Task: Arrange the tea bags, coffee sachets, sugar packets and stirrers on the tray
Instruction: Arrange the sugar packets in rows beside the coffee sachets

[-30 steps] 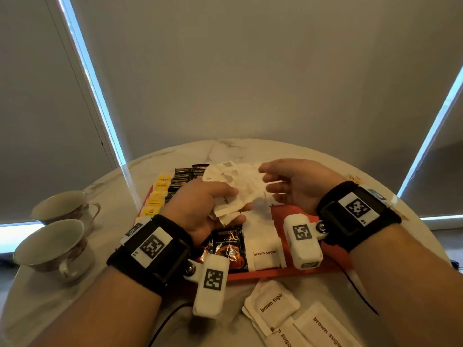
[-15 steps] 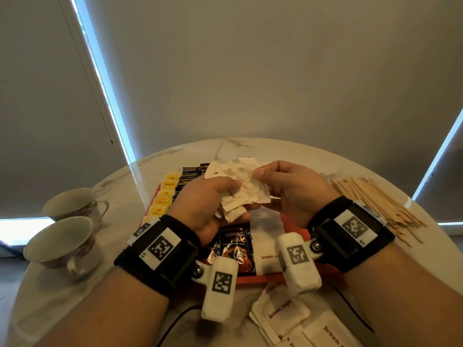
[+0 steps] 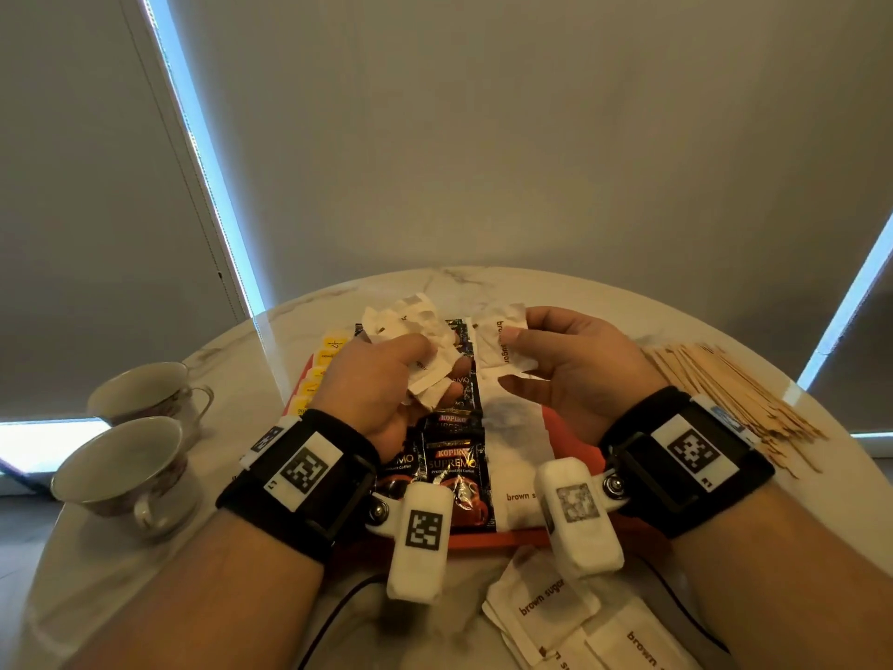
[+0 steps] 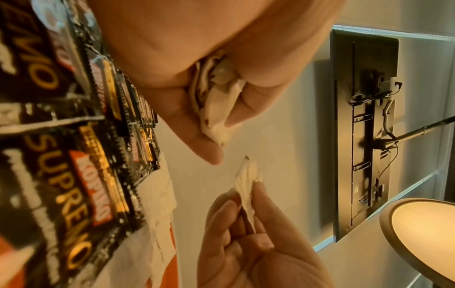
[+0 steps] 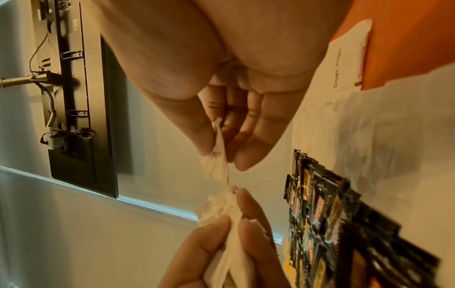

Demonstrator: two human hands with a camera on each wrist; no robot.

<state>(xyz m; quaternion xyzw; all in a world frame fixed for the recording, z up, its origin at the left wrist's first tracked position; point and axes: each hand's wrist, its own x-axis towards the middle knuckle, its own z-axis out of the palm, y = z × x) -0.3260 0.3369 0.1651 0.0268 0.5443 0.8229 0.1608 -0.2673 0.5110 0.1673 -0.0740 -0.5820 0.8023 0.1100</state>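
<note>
**Dealing sugar packets onto the tray**

My left hand (image 3: pixel 381 379) clutches a bunch of sugar packets (image 3: pixel 420 350) above the orange tray (image 3: pixel 483 539). My right hand (image 3: pixel 575 374) pinches one brown sugar packet (image 3: pixel 500 343) just beside the bunch. Next, I judge, it goes down on the tray's white row (image 3: pixel 517 442), right of the coffee sachets (image 3: pixel 454 466).

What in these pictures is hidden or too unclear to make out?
- Tea bags, head view: the left hand covers most of the yellow row.
- How many sugar packets the left hand holds: bunched together, uncountable in any view.
- Tray, head view: wrists and wrist cameras hide its near corners.
- Loose brown sugar packets: cut off by the bottom edge.
- Stirrers: too fine to count.
- Right hand pinches one packet; its lettering is partly covered.
</note>
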